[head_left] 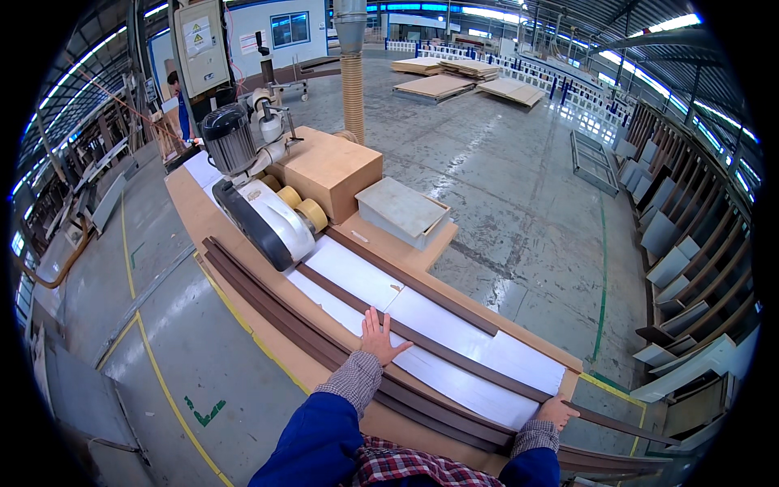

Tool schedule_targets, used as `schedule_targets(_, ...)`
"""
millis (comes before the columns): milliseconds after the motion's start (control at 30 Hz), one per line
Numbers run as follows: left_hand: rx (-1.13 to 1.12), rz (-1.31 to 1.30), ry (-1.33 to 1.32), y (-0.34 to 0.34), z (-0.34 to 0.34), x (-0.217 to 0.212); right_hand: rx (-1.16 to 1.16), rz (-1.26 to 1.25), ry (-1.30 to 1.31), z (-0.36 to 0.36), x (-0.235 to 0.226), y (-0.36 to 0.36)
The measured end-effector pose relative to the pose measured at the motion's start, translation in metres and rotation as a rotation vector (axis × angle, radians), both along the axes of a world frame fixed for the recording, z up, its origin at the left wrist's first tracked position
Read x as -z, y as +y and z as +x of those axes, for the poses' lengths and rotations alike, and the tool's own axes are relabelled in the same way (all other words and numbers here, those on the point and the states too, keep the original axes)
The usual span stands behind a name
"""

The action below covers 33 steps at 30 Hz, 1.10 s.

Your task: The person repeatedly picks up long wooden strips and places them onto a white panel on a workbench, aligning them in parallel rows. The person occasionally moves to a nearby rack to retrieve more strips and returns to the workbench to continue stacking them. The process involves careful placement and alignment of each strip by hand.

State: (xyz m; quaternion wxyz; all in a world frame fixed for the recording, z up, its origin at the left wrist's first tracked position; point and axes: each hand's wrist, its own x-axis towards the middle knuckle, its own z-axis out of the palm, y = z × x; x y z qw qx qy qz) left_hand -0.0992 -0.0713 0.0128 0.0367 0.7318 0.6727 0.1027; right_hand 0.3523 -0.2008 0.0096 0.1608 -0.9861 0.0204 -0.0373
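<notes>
I see left hand open, flat on dark moulding strip atop white table; right hand gripping strip's near end.

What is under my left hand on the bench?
The left hand lies flat, fingers spread, on a long dark brown strip running over the white tabletop. The stretch of strip under the palm is covered, so its surface there cannot be seen.
</notes>
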Motion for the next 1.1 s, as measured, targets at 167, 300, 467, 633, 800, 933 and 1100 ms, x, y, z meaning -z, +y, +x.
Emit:
schedule_targets(167,0.001,-0.005,-0.017,-0.001,0.000,-0.001,-0.008,-0.024,-0.006,-0.002,-0.003,-0.001)
schedule_targets(300,-0.001,-0.001,-0.003,-0.001,0.001,-0.002,-0.002,-0.029,0.008,-0.004,-0.007,0.000)
schedule_targets(467,0.017,0.000,-0.037,-0.001,0.000,-0.003,-0.006,-0.035,0.034,-0.004,-0.010,-0.001)
schedule_targets(633,0.015,0.009,-0.029,-0.001,0.000,-0.003,-0.027,0.038,0.022,-0.005,-0.011,-0.003)
schedule_targets(800,0.007,0.024,0.010,-0.001,0.000,-0.002,-0.032,0.042,0.050,-0.006,-0.013,-0.003)
schedule_targets(933,0.010,0.030,-0.013,-0.002,0.000,-0.001,-0.040,0.019,0.046,-0.005,-0.012,-0.003)
schedule_targets(1100,0.010,0.049,-0.021,-0.001,0.000,0.001,-0.043,0.010,0.051,-0.004,-0.011,-0.003)
